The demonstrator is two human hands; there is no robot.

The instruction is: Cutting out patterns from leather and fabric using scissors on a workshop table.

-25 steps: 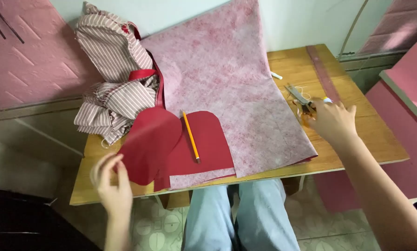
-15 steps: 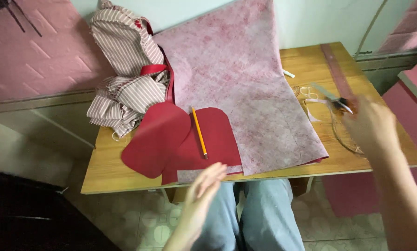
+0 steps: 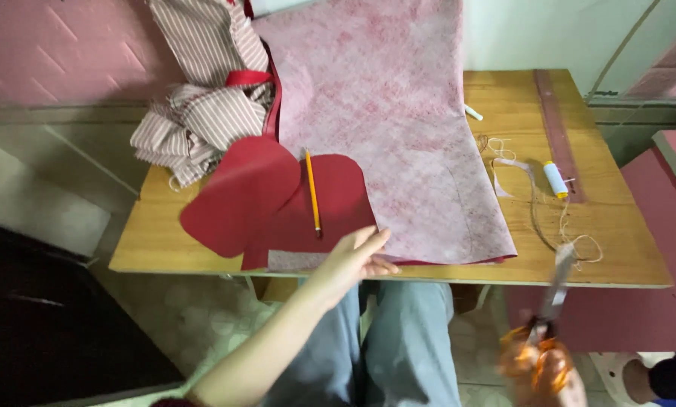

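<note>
At the near edge of the wooden table [image 3: 164, 249], your left hand [image 3: 355, 260] lies with fingers spread and grasping nothing, its fingertips touching the front corner of the pink mottled fabric [image 3: 398, 143] just beside the red cut-out pieces [image 3: 277, 200]. A yellow pencil [image 3: 313, 191] rests on those red pieces, pointing toward you, just ahead of your thumb. Low at your right, off the table and over your lap, your right hand [image 3: 545, 373] is clenched around the orange handles of a pair of scissors [image 3: 552, 316]; the blades point up toward the table edge, and motion blur hides whether they are parted.

Further out, a yellow spool of thread [image 3: 555, 179] lies near the right edge with loose thread and a thin strip trailing toward you, beside a long dark ruler-like strip [image 3: 558, 128]. A heap of striped cloth [image 3: 202, 105] with a red strap sits at the far left, and a white marker [image 3: 473, 113] peeks out past the pink sheet.

By the look of it, you are at the point of bringing the scissors to the cloth while the left hand steadies it. A cut here calls for flattening the pink sheet firmly at its front edge, keeping your fingers clear of the blade path, and moving the pencil aside if the line runs through the red pieces.
</note>
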